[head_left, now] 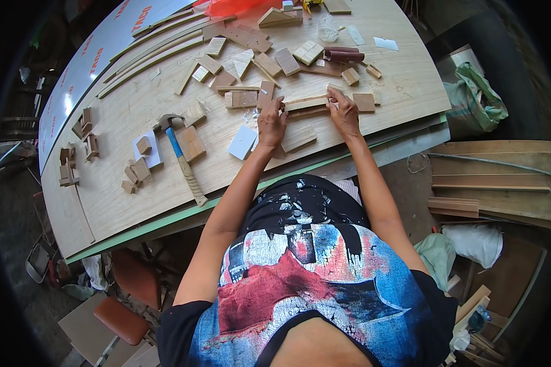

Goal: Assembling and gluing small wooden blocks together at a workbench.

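Near the front edge of the wooden worktop, a narrow wood strip (307, 105) spans between my two hands. My left hand (271, 124) pinches its left end, and my right hand (344, 112) grips the right end with the fingers closed. Another slim piece lies or is held just below the strip; I cannot tell which. Left of my left hand is a white square piece (243, 142), and a small brown block (266, 95) is by its fingertips. A light wood block (299, 139) rests between my forearms. Beside my right hand lies a flat brown square (364, 103).
A hammer (181, 158) with a blue and tan handle lies on the worktop (128, 211). Many wood offcuts, long strips (156, 58) and red plastic (232, 7) cover its far part. Small wooden assemblies (68, 166) stand at left. Wood panels (493, 165) lie at right below.
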